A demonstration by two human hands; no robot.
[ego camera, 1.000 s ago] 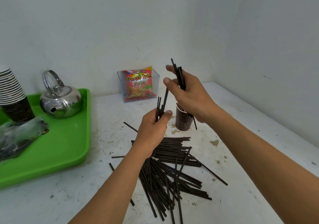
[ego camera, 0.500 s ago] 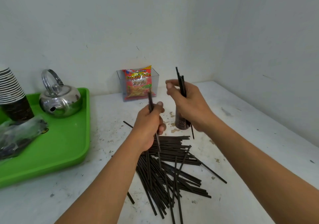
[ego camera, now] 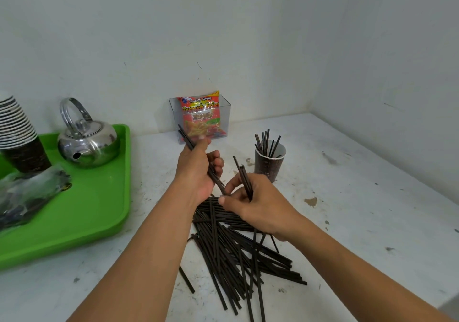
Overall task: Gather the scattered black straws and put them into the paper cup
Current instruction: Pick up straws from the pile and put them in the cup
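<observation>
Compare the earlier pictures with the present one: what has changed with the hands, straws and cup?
The right hand left the paper cup, came down over the straw pile, and again grips a few straws. The cup, uncovered, shows straws standing inside. The left hand keeps its straws, now slanted. Kettle, green tray and snack packet are unchanged.

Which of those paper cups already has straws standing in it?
The single dark paper cup standing alone on the white table, right of the hands. The stack of cups on the green tray holds none.
</observation>
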